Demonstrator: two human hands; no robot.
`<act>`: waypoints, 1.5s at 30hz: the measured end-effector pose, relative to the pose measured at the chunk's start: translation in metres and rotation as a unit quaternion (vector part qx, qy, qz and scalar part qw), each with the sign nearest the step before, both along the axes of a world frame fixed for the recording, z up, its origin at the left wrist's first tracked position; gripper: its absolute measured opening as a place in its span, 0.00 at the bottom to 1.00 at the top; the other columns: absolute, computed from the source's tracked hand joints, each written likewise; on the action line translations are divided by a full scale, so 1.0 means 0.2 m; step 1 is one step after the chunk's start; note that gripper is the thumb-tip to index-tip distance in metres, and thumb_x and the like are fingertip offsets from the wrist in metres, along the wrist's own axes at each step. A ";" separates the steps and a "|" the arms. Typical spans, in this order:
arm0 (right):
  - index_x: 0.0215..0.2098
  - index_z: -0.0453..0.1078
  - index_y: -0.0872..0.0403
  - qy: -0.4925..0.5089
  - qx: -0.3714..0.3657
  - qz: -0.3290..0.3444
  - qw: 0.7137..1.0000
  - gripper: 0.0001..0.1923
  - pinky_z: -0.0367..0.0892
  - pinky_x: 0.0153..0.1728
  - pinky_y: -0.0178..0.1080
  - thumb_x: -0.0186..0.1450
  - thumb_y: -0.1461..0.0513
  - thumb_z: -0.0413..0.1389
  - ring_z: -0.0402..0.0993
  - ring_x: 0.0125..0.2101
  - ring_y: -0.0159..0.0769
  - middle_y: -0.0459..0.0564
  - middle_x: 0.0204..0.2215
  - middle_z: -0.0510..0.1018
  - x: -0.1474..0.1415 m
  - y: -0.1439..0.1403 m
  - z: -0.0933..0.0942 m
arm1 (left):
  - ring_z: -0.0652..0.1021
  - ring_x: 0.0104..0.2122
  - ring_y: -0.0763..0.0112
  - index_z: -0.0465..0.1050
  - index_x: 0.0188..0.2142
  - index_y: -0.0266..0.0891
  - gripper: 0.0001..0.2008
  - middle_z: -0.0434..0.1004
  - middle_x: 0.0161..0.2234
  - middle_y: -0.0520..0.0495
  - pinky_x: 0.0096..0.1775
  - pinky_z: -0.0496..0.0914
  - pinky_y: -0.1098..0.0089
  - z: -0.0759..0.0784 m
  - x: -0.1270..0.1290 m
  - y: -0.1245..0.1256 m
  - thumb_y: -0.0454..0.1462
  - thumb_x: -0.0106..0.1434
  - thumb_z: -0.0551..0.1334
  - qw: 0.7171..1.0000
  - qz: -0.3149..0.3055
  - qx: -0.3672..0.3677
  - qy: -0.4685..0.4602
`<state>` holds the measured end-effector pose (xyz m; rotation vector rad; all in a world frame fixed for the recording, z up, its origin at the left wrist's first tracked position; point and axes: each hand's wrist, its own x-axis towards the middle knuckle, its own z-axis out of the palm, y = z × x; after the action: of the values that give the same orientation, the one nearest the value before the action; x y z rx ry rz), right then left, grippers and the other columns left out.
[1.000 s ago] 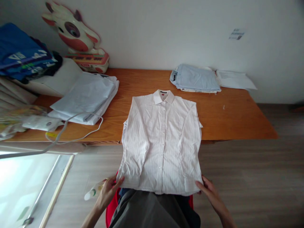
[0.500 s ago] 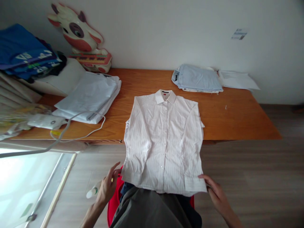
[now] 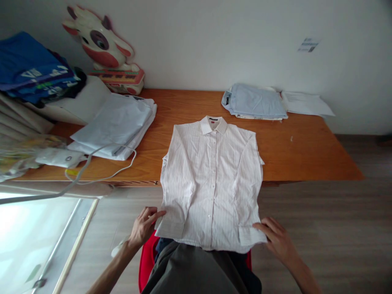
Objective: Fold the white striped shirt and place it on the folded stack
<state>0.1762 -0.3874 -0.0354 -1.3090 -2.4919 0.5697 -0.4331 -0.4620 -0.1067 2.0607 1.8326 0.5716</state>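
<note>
A white pin-striped shirt [image 3: 211, 179] lies face up, collar away from me, its upper half on the wooden table [image 3: 300, 151] and its hem hanging over the front edge. Both sleeves are folded down along the front. My left hand [image 3: 143, 226] pinches the hem's left corner beside the left cuff. My right hand [image 3: 275, 239] grips the hem's right corner at the right cuff. Below the hem are grey trousers [image 3: 196, 271] and a red seat [image 3: 147, 261].
A folded light-blue garment [image 3: 255, 102] and papers [image 3: 306, 104] lie at the table's back right. A pale folded stack [image 3: 114, 124], a white cable [image 3: 101, 165], blue clothes [image 3: 30, 75] and a cow-shaped toy [image 3: 102, 45] occupy the left. A small bottle [image 3: 118, 249] lies on the floor.
My left hand has moved up and right from beside the shirt onto the hem's left corner. My right hand has shifted slightly upward along the right corner. The shirt's hem sits a little higher.
</note>
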 end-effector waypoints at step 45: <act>0.43 0.84 0.50 0.366 -0.293 -0.335 0.817 0.21 0.71 0.35 0.39 0.58 0.47 0.73 0.80 0.37 0.41 0.49 0.40 0.86 -0.23 1.09 0.19 | 0.65 0.19 0.75 0.74 0.34 0.37 0.20 0.67 0.22 0.55 0.21 0.56 0.74 0.58 0.13 1.12 0.51 0.59 0.74 0.867 0.219 -0.157 -0.419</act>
<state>0.1301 -0.1695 0.0027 -1.6112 -1.1478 1.3758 -0.4071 -0.2372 0.0095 0.9172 1.6559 1.0041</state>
